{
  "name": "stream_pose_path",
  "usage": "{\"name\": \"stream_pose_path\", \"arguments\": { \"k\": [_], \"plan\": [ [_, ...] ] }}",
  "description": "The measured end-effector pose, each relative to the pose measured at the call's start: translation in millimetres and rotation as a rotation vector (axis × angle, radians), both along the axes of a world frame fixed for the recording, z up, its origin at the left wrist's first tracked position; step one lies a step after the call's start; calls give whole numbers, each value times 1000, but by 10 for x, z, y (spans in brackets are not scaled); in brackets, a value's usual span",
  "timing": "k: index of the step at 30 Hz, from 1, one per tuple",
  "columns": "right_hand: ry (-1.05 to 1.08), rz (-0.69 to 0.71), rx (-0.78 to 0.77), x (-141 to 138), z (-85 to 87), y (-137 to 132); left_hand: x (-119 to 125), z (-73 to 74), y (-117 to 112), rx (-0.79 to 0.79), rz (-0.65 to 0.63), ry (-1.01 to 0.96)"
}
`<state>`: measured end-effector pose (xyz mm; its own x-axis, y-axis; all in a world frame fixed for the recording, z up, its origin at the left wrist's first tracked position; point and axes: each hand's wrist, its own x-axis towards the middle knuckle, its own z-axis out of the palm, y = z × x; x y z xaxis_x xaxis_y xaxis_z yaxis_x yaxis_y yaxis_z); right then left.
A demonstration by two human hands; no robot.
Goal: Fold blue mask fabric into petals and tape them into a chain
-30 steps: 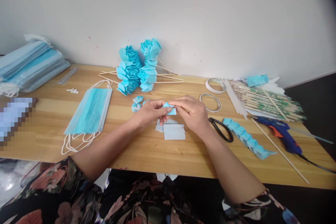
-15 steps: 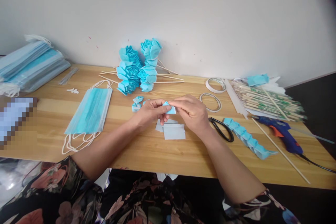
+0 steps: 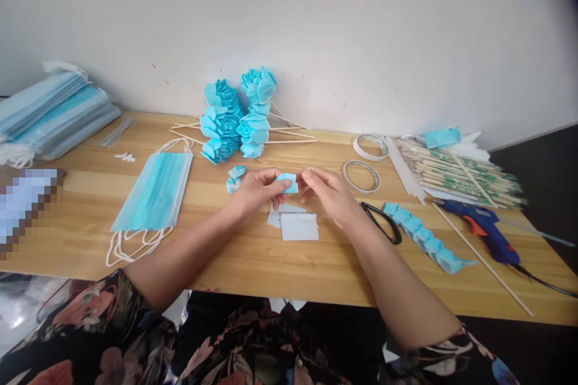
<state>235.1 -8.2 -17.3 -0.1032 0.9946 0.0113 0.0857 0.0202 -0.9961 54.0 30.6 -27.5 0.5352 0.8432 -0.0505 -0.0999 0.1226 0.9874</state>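
Observation:
My left hand (image 3: 262,189) pinches a small piece of light-blue fabric (image 3: 289,183) between thumb and fingers, above the middle of the table. My right hand (image 3: 326,192) is just to the right of the fabric, its bent fingers apart and nothing visible in them. Below both hands lie pale rectangular fabric pieces (image 3: 300,227), partly overlapping. Left of my left hand are small folded blue pieces (image 3: 235,180), partly hidden by it. Black-handled scissors (image 3: 383,225) rest by my right wrist, which hides part of them.
Blue fabric flowers (image 3: 221,120) on sticks lie at the back. Face masks (image 3: 156,189) and a mask pile (image 3: 54,108) are on the left. Rightward are tape rolls (image 3: 361,175), a folded blue strip (image 3: 424,237), a glue gun (image 3: 485,225) with cord, a loose stick (image 3: 492,271) and wrapped sticks (image 3: 456,174).
My right hand has let go of the blue fabric and its fingers have spread a little. The fabric, in my left hand, has shifted slightly left and its corner now lies flatter.

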Motion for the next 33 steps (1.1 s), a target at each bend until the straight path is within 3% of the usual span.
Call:
{"name": "stream_pose_path", "arguments": {
  "k": [9,21,27,33],
  "plan": [
    [-198,-16,40,-10,28,-17,-6,10,-12,82,-22,143],
    [-213,8,51,8,28,-24,-6,7,-7,83,-20,145],
    [-105,50,43,-5,51,-21,0,-5,5,83,25,86],
    [-197,7,54,-2,5,-6,7,28,-15,76,10,93]
  ]
}}
